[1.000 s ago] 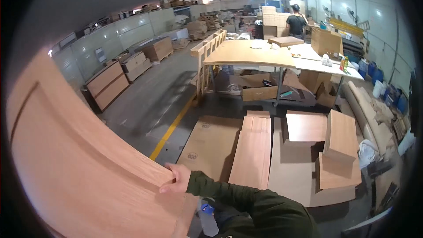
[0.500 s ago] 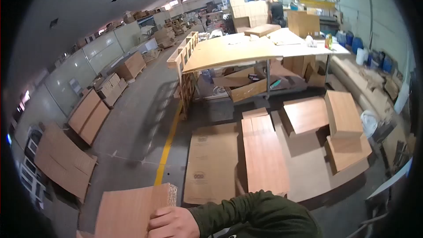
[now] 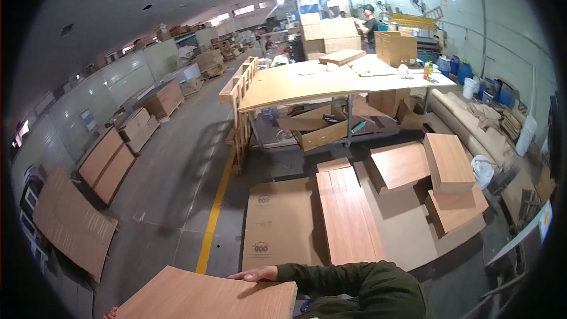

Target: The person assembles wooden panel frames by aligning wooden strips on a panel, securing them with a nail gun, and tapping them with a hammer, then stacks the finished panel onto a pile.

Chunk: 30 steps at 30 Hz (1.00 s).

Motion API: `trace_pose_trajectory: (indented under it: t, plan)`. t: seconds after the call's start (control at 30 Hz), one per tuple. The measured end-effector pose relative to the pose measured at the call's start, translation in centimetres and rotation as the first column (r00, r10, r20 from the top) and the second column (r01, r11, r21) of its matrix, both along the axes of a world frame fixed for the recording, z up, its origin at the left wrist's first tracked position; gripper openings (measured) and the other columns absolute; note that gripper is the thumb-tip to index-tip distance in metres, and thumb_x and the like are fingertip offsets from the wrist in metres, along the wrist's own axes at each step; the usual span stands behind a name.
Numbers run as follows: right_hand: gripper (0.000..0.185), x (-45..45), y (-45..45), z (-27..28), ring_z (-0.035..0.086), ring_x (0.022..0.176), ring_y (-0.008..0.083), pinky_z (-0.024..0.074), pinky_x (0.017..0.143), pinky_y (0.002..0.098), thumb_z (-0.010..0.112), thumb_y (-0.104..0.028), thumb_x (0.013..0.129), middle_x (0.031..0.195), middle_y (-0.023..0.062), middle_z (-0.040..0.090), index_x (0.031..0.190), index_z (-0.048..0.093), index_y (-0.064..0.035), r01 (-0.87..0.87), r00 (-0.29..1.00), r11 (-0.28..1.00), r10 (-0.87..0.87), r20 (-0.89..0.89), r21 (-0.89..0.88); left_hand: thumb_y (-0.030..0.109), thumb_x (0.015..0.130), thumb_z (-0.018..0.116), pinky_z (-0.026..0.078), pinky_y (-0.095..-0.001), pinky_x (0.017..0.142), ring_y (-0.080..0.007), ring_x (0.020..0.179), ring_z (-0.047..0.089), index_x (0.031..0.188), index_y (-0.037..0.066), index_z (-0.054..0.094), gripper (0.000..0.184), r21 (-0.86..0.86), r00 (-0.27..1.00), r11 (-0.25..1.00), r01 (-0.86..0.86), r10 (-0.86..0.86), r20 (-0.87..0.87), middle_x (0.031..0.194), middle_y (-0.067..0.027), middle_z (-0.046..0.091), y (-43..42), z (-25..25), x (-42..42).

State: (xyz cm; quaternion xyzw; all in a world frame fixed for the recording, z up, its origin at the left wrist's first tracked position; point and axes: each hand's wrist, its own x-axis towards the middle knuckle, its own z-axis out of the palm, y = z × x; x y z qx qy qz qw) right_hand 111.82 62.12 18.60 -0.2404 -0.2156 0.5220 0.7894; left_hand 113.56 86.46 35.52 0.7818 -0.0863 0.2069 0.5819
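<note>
A wood-grain board lies across the bottom of the view, its broad face turned up and its near part cut off by the frame. My right hand, at the end of a dark green sleeve, is closed on the board's far edge, with the thumb over the top face. At the lower left, my left hand shows only its fingertips, curled at the board's left edge. The rest of that hand is hidden or outside the frame.
Ahead stand wood-grain boxes, long panels and a printed cardboard sheet on the floor. Behind them are a worktable and a wooden frame. A yellow line runs along the floor. A person stands far back.
The board has turned and swung up to the right, showing more of its broad face. My right hand has shifted to its far edge. My left fingertips have come into view.
</note>
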Motion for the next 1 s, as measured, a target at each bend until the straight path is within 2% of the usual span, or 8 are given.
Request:
trace_pose_trajectory:
  t: [0.13, 0.27, 0.33, 0.4, 0.53, 0.63, 0.87, 1.0]
  plan:
    - [0.065, -0.4, -2.0, 0.2, 0.059, 0.101, 0.0231, 0.0469, 0.086, 0.0353, 0.058, -0.043, 0.08, 0.117, 0.0154, 0.056, 0.128, 0.043, -0.0014, -0.07, 0.956, 0.959, -0.014, -0.294, -0.276, 0.015, 0.074, 0.061, 0.039, -0.0347, 0.088, -0.0214, 0.099, 0.051, 0.105, 0.003, 0.054, 0.034, -0.002, 1.0, 1.0, 0.003, -0.003, 0.0, 0.104, -0.0098, 0.056, -0.5, 0.4, 1.1]
    - [0.045, 0.2, -1.7, -3.0, 0.061, 0.091, 0.0226, 0.0481, 0.08, 0.0358, 0.059, -0.03, 0.077, 0.103, 0.0146, 0.062, 0.111, 0.056, -0.0011, -0.177, 0.923, 0.974, 0.215, -0.318, 0.145, 0.015, 0.074, 0.061, 0.039, -0.0346, 0.087, -0.0213, 0.098, 0.052, 0.104, 0.003, 0.054, 0.033, 0.003, 1.0, 1.0, 0.001, -0.001, 0.012, 0.103, -0.0098, 0.056, -1.3, 0.9, 2.0]
    - [0.052, -1.0, -0.4, -4.4, 0.06, 0.093, 0.029, 0.0464, 0.083, 0.042, 0.056, -0.031, 0.074, 0.108, 0.0197, 0.059, 0.117, 0.052, -0.0007, 0.122, 0.892, 0.982, -0.172, -0.418, -0.145, 0.015, 0.074, 0.061, 0.04, -0.0345, 0.087, -0.0213, 0.098, 0.052, 0.104, 0.003, 0.054, 0.033, 0.003, 1.0, 1.0, -0.005, 0.005, 0.018, 0.103, -0.0098, 0.056, -1.6, 1.1, 2.3]
    - [0.057, -1.0, 0.8, -6.0, 0.059, 0.095, 0.0325, 0.0451, 0.085, 0.0452, 0.054, -0.03, 0.073, 0.111, 0.0223, 0.058, 0.121, 0.049, 0.0, 0.229, 0.867, 0.966, -0.258, -0.426, -0.119, 0.015, 0.074, 0.061, 0.04, -0.0345, 0.086, -0.0212, 0.097, 0.052, 0.104, 0.003, 0.054, 0.032, 0.005, 0.999, 1.0, -0.022, 0.022, 0.029, 0.102, -0.0097, 0.056, -1.6, 1.2, 2.5]
    - [0.067, -0.3, 1.3, -8.1, 0.058, 0.1, 0.034, 0.0439, 0.088, 0.0455, 0.053, -0.026, 0.071, 0.114, 0.0248, 0.055, 0.129, 0.038, 0.002, 0.231, 0.876, 0.933, -0.075, -0.477, 0.276, 0.015, 0.075, 0.061, 0.041, -0.0344, 0.085, -0.0211, 0.096, 0.053, 0.103, 0.003, 0.054, 0.031, 0.006, 0.998, 0.999, -0.045, 0.045, 0.036, 0.101, -0.0097, 0.057, -1.6, 1.5, 3.4]
    - [0.072, -1.4, -0.7, -2.7, 0.057, 0.099, 0.0366, 0.0426, 0.089, 0.0473, 0.055, -0.027, 0.068, 0.116, 0.0272, 0.053, 0.131, 0.034, 0.0021, 0.213, 0.852, 0.889, 0.034, -0.522, 0.405, 0.014, 0.075, 0.061, 0.042, -0.0343, 0.084, -0.021, 0.095, 0.053, 0.102, 0.003, 0.054, 0.031, -0.006, 0.996, 0.997, -0.076, 0.076, 0.041, 0.1, -0.0097, 0.057, -1.1, 1.5, 3.4]
    - [0.075, 0.8, -4.8, 2.2, 0.061, 0.085, 0.0306, 0.0467, 0.083, 0.0438, 0.057, -0.024, 0.068, 0.107, 0.0206, 0.057, 0.134, 0.03, -0.0015, 0.437, 0.837, 0.878, -0.318, -0.446, 0.194, 0.014, 0.075, 0.061, 0.043, -0.034, 0.082, -0.0208, 0.092, 0.054, 0.101, 0.003, 0.054, 0.029, -0.039, 0.99, 0.992, -0.124, 0.126, 0.06, 0.098, -0.0097, 0.057, -0.1, 1.8, 3.8]
    - [0.078, 6.8, -3.8, -3.1, 0.052, 0.065, 0.0166, 0.0446, 0.066, 0.0322, 0.058, -0.017, 0.07, 0.095, 0.0111, 0.056, 0.138, 0.021, -0.0041, 0.253, 0.965, 0.728, -0.233, -0.117, 0.637, 0.014, 0.075, 0.061, 0.044, -0.0339, 0.081, -0.0207, 0.091, 0.055, 0.101, 0.002, 0.054, 0.029, -0.071, 0.982, 0.983, -0.17, 0.175, 0.069, 0.097, -0.0096, 0.057, 0.9, 1.6, 3.3]
